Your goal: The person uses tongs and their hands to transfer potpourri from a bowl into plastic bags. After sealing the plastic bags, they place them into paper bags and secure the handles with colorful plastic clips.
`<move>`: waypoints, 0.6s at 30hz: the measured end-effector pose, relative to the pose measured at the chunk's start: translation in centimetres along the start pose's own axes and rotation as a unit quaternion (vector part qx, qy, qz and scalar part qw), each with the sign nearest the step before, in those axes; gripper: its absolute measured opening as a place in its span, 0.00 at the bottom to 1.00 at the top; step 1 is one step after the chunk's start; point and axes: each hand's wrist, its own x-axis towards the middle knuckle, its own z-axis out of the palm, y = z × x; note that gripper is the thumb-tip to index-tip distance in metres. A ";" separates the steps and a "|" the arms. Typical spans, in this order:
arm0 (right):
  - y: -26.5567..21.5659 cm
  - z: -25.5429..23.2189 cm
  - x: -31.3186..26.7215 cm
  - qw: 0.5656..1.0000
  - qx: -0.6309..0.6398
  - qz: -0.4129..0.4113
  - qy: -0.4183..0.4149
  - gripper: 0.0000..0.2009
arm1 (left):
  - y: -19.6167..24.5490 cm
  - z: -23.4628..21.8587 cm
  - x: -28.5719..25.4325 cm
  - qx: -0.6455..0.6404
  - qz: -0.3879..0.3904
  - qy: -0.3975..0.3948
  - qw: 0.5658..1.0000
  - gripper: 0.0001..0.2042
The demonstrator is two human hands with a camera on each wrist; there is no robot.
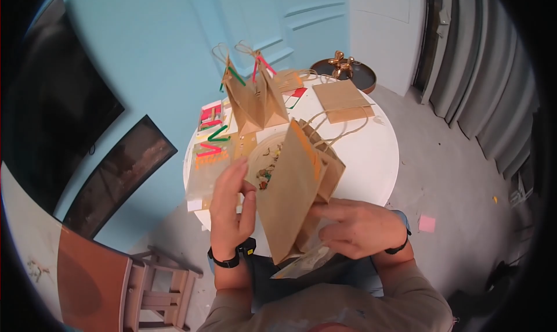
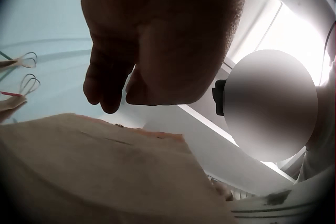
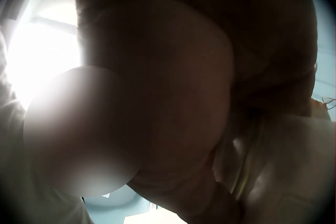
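A brown paper bag (image 1: 287,195) with an orange strip along one edge is held tilted over the near side of the table. My right hand (image 1: 362,227) grips it at its right side, fingers partly hidden behind the paper. Under that hand hangs a clear plastic sleeve (image 1: 307,262), whose film also shows beside the fingers in the right wrist view. On the bag's left, my left hand (image 1: 232,204) is raised with loosely bent fingers, holding nothing. The left wrist view has a gap between this hand (image 2: 152,45) and the bag's orange-edged panel (image 2: 121,166).
On the round white table (image 1: 377,152) stand two paper bags (image 1: 255,103) with green and pink strips. Another paper bag (image 1: 342,100) lies at the back right. A round bowl (image 1: 255,161) with small pieces, a small box (image 1: 212,117) and a dark tray (image 1: 365,79) are around it.
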 end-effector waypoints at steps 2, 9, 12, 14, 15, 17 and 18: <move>-1.1 0.4 0.3 0.999 -0.022 -0.015 -0.021 0.04 | 0.6 0.1 -0.1 0.006 0.011 -0.017 1.000 0.30; -1.9 1.6 1.2 0.999 -0.010 -0.042 -0.033 0.04 | 1.3 -0.6 0.3 0.040 0.082 -0.041 0.995 0.30; -0.9 2.5 0.9 1.000 -0.001 -0.024 0.002 0.05 | 1.7 -1.2 -0.6 0.056 0.051 -0.004 0.997 0.24; -0.4 1.9 0.8 1.000 0.020 -0.001 0.004 0.06 | 1.7 -2.1 -1.3 0.064 0.027 0.020 0.997 0.19; 0.0 1.6 0.6 0.999 0.026 0.022 0.013 0.05 | 1.6 -2.7 -1.5 0.069 0.048 0.028 0.996 0.16; 1.1 0.5 -0.1 0.996 0.038 0.069 0.033 0.04 | 1.4 -3.8 -2.0 0.079 0.089 0.045 0.992 0.12; 1.2 -0.4 -0.1 0.992 0.036 0.113 0.035 0.02 | 1.9 -4.1 -2.4 0.092 0.069 0.062 0.991 0.09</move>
